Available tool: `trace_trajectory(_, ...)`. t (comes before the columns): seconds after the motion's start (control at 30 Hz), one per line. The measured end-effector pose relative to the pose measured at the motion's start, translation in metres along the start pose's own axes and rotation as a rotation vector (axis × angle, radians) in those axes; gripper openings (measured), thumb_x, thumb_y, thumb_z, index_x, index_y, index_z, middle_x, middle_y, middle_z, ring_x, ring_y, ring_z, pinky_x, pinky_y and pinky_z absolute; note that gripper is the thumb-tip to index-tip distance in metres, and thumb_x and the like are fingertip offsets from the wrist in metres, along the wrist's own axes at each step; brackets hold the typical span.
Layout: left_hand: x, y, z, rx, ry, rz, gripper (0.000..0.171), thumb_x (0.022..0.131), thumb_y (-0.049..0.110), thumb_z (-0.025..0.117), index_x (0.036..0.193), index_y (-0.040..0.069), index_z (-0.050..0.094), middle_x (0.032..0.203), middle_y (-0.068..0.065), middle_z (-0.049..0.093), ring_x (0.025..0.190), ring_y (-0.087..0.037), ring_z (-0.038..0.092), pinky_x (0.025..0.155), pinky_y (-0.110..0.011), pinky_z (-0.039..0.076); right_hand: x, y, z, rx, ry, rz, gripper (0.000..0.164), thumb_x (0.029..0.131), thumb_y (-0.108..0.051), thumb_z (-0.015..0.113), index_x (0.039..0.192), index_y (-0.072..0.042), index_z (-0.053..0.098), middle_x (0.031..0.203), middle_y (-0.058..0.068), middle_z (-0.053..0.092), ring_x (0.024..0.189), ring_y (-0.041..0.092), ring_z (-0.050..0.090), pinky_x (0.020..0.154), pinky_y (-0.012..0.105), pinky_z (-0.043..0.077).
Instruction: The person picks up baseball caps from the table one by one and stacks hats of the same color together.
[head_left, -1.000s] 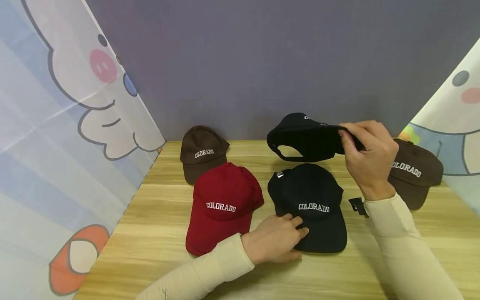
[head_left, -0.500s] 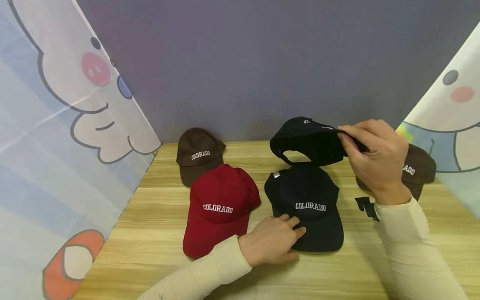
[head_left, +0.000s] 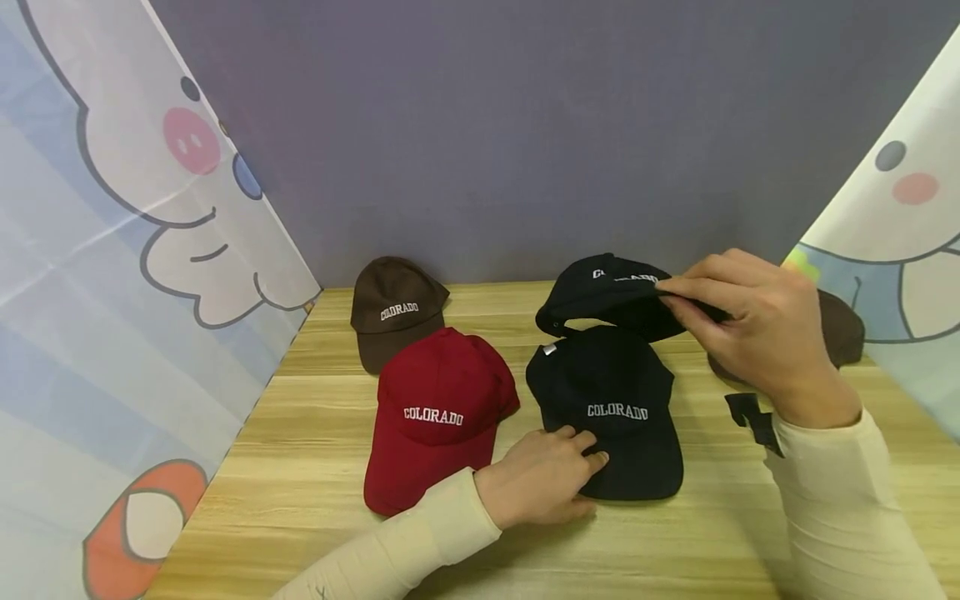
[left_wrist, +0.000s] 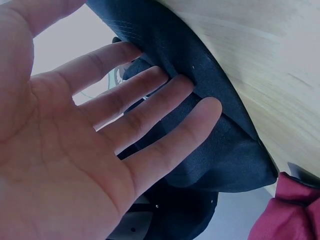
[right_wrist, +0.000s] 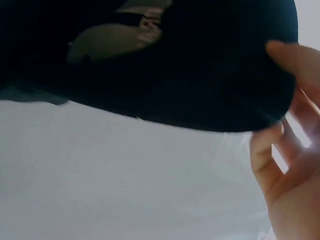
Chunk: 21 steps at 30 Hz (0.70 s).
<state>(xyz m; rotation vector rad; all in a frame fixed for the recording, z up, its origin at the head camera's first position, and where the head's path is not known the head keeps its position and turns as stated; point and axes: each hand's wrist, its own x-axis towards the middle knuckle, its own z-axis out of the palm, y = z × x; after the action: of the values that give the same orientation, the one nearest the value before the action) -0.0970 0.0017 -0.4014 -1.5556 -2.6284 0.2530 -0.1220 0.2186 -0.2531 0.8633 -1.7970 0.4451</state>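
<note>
My right hand (head_left: 765,333) pinches the brim of a black baseball cap (head_left: 603,287), thumb under and fingers over, as the right wrist view also shows. That cap is tilted, its back opening toward the left, just behind a second black COLORADO cap (head_left: 600,375). Whether the two caps touch I cannot tell. On the left side of the second cap's brim rests my left hand (head_left: 540,479). The left wrist view shows its fingers loosely spread against the dark brim (left_wrist: 210,80).
A red COLORADO cap (head_left: 442,392) lies left of the front black cap. Behind it sits a brown cap (head_left: 397,304). Another brown cap (head_left: 842,329) is partly hidden behind my right hand. A grey wall (head_left: 480,142) closes off the wooden table (head_left: 292,467).
The held black cap has come down toward the table and tipped so more of its front lettering shows. My right hand has lowered with it. My left hand stays on the front cap's brim.
</note>
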Motion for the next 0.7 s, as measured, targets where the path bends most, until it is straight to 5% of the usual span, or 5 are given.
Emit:
trace_trajectory(0.3,0.001,0.0,-0.001,-0.018,-0.005,-0.006,0.056,0.081,0.057,0.056,0.128,0.027,0.053,0.123,0.005,0.049,0.103,-0.012,0.049,0.072,-0.024,0.042,0.002,-0.005,-0.011,0.087,-0.249,-0.103,0.014,0.072,-0.011,0.065,0.083,-0.016,0.07,0.081,-0.013,0.057,0.066,0.0,0.045,0.055,0.018,0.032)
trace_trajectory(0.7,0.001,-0.001,0.001,0.001,0.012,-0.006,0.055,0.081,0.056,0.056,0.128,0.027,0.054,0.123,0.005,0.05,0.102,-0.013,0.05,0.072,-0.024,0.043,-0.014,-0.012,-0.012,0.153,-0.547,-0.038,0.027,0.066,-0.017,0.07,0.085,-0.035,0.06,0.086,-0.024,0.045,0.061,-0.007,0.036,0.055,0.016,0.031)
